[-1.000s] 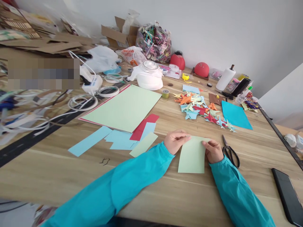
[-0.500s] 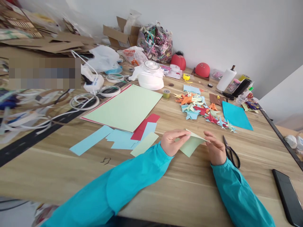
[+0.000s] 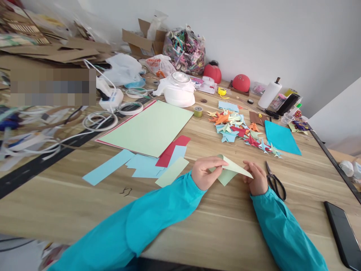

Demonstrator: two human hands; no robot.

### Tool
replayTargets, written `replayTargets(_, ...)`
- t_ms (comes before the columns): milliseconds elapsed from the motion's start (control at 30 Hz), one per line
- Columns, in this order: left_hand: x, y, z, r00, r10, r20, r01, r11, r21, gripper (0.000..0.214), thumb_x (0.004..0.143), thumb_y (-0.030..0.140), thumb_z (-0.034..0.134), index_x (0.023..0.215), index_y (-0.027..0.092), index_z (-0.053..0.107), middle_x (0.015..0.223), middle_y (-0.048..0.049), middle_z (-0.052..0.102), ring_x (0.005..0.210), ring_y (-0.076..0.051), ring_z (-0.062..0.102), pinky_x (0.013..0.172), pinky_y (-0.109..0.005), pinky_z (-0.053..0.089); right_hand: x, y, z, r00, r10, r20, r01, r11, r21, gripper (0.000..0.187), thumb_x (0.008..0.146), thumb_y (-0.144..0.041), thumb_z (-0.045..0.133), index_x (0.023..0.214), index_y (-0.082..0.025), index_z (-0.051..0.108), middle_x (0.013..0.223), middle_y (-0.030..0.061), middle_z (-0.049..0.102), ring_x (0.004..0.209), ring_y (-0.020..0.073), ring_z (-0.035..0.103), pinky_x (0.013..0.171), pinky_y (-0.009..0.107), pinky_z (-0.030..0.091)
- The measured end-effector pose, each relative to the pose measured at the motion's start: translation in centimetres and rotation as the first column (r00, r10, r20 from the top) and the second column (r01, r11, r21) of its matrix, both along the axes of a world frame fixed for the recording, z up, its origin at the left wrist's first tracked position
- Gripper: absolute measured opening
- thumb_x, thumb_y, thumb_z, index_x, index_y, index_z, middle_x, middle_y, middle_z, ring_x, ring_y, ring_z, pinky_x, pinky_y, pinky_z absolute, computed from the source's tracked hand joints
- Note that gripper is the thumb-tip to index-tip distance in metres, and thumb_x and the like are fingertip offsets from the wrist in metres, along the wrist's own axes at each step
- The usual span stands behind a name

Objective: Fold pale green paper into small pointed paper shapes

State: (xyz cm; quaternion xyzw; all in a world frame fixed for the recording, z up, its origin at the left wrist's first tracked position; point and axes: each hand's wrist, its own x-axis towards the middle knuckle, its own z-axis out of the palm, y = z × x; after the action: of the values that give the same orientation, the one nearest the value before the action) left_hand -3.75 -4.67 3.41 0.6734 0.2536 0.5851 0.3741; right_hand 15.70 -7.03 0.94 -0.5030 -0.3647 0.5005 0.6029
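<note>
A light green sheet of paper [image 3: 225, 177] is held above the wooden table, with one side curled over into a pointed flap. My left hand [image 3: 207, 172] pinches its upper left edge between thumb and fingers. At the flap's right-hand tip, the curled fingers of my right hand [image 3: 256, 178] have hold of the paper, thumb partly hidden behind it. Black-handled scissors [image 3: 275, 181] lie just right of my right hand. Left of my left hand lie a green paper strip [image 3: 172, 172], a red strip [image 3: 166, 156] and several light blue pieces [image 3: 145, 165].
Beyond my hands sits a pile of folded paper stars or birds [image 3: 234, 126], beside a turquoise sheet [image 3: 282, 137]. A large green sheet [image 3: 149, 128] lies left. A phone [image 3: 341, 233] rests at the right. Cables [image 3: 100, 121], bags and cardboard crowd the far left.
The upper side of the green paper has curled over toward me, showing a broader pointed flap. My right hand's fingers have come in closer around its tip. My left hand has barely moved.
</note>
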Motion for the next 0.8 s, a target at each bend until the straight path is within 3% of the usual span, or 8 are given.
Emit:
replayTargets(67, 0.0, -0.3, 0.5, 1.0, 0.019, -0.011, -0.017, 0.994, 0.105, 0.02, 0.074, 0.009, 0.053, 0.079, 0.017, 0.07, 0.074, -0.0059, 0.067, 0.068, -0.015, 0.061, 0.063, -0.027, 0.051, -0.3, -0.3, 0.4, 0.996, 0.091, -0.026, -0.093, 0.992, -0.086, 0.039, 0.073, -0.049, 0.057, 0.092, -0.015, 0.064, 0.042, -0.0029, 0.053, 0.026, 0.0095, 0.042, 0.024, 0.02, 0.028)
replayTargets(167, 0.1, -0.9, 1.0, 0.999, -0.051, -0.001, 0.05, 0.981, 0.188, 0.022, 0.075, 0.006, 0.051, 0.081, 0.017, 0.069, 0.07, -0.0054, 0.065, 0.065, -0.014, 0.058, 0.06, -0.026, 0.049, -0.8, -0.7, 0.9, 0.968, 0.224, -0.112, -0.241, 0.956, -0.167, 0.052, 0.072, -0.053, 0.057, 0.107, -0.015, 0.057, 0.051, 0.0006, 0.062, 0.033, 0.0135, 0.052, 0.028, 0.022, 0.037)
replayTargets(233, 0.1, -1.2, 1.1, 0.994, -0.106, -0.015, 0.107, 0.977, 0.182, 0.022, 0.075, 0.006, 0.05, 0.08, 0.017, 0.069, 0.068, -0.0053, 0.064, 0.063, -0.013, 0.057, 0.057, -0.025, 0.047, -1.0, -0.8, 1.0, 0.961, 0.221, -0.166, -0.244, 0.96, -0.136, 0.055, 0.066, -0.044, 0.067, 0.112, -0.017, 0.054, 0.062, 0.0007, 0.066, 0.04, 0.0135, 0.056, 0.034, 0.023, 0.043)
replayTargets(333, 0.0, -1.3, 0.9, 0.991, -0.132, -0.03, 0.134, 0.988, 0.08, 0.022, 0.077, 0.009, 0.048, 0.076, 0.016, 0.068, 0.067, -0.0051, 0.063, 0.06, -0.012, 0.056, 0.055, -0.024, 0.045, -0.9, -0.6, 1.1, 0.978, 0.078, -0.196, -0.086, 0.996, -0.034, 0.062, 0.055, -0.023, 0.078, 0.113, -0.021, 0.053, 0.071, -0.0012, 0.069, 0.053, 0.0133, 0.061, 0.045, 0.023, 0.049)
replayTargets(433, -0.1, -1.1, 0.3, 0.992, -0.122, -0.027, 0.119, 0.989, -0.088, 0.022, 0.079, 0.012, 0.045, 0.077, 0.016, 0.067, 0.066, -0.0041, 0.063, 0.059, -0.013, 0.058, 0.057, -0.024, 0.047, -0.6, -0.3, 1.0, 0.981, -0.036, -0.188, 0.043, 0.999, 0.032, 0.066, 0.054, -0.018, 0.078, 0.115, -0.022, 0.052, 0.076, 0.0004, 0.07, 0.061, 0.0152, 0.064, 0.051, 0.024, 0.049)
replayTargets(600, 0.2, -0.4, -0.7, 0.996, -0.071, 0.05, 0.085, 0.924, -0.372, 0.017, 0.079, 0.02, 0.045, 0.076, 0.016, 0.061, 0.061, -0.0001, 0.06, 0.052, -0.013, 0.059, 0.055, -0.025, 0.047, -0.3, -0.2, 0.5, 0.99, -0.105, -0.091, 0.115, 0.986, 0.12, 0.067, 0.057, -0.018, 0.078, 0.117, -0.022, 0.051, 0.08, 0.0017, 0.071, 0.065, 0.0155, 0.064, 0.053, 0.023, 0.049)
replayTargets(800, 0.7, 0.1, -1.1, 0.98, -0.053, 0.19, 0.147, 0.841, -0.521, 0.015, 0.075, 0.032, 0.053, 0.076, 0.017, 0.054, 0.063, 0.0, 0.061, 0.049, -0.013, 0.057, 0.05, -0.027, 0.048, 0.0, -0.1, 0.1, 0.99, -0.136, -0.022, 0.138, 0.977, 0.161, 0.066, 0.058, -0.019, 0.078, 0.117, -0.021, 0.05, 0.082, 0.0036, 0.071, 0.071, 0.0183, 0.066, 0.062, 0.03, 0.053)
